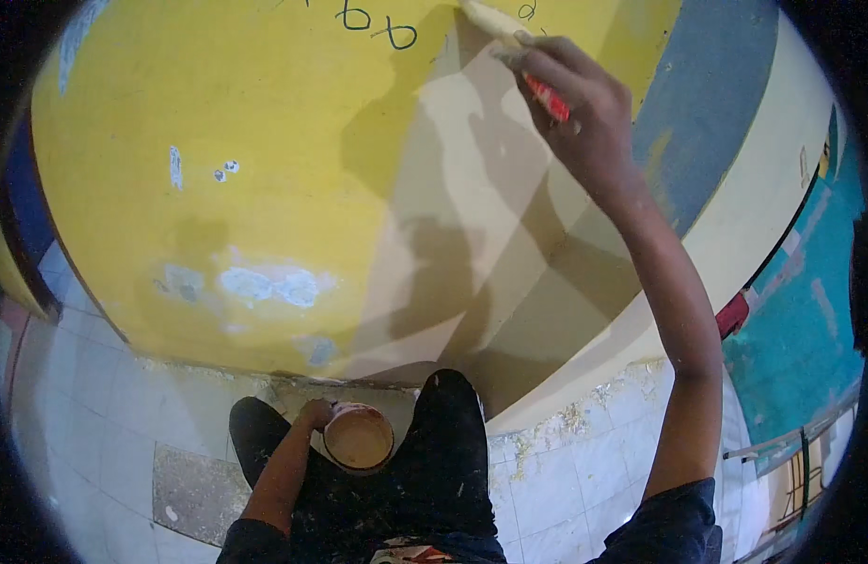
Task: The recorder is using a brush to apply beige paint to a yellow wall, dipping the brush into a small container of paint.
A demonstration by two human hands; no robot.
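Observation:
My right hand (pixel 575 106) is raised at the upper right, closed around a paintbrush (pixel 549 97) with a red handle. The brush's pale, paint-covered head points up and left against the wall, near the border between yellow and beige paint. Low between my knees, my left hand (pixel 320 414) grips the side of a round pot (pixel 358 437) holding beige-pink paint. The yellow wall (pixel 265 120) bears dark handwritten marks and pale patches. Beside it runs a beige painted area (pixel 420 282), partly under my shadow.
A grey-blue band (pixel 709 106) and a cream strip run down the wall's right side. White floor tiles (pixel 568 486) with paint flecks lie below, and a rough grey slab (pixel 198 486) is at the lower left. Metal bars (pixel 787 440) and a teal surface (pixel 794 331) stand at the right.

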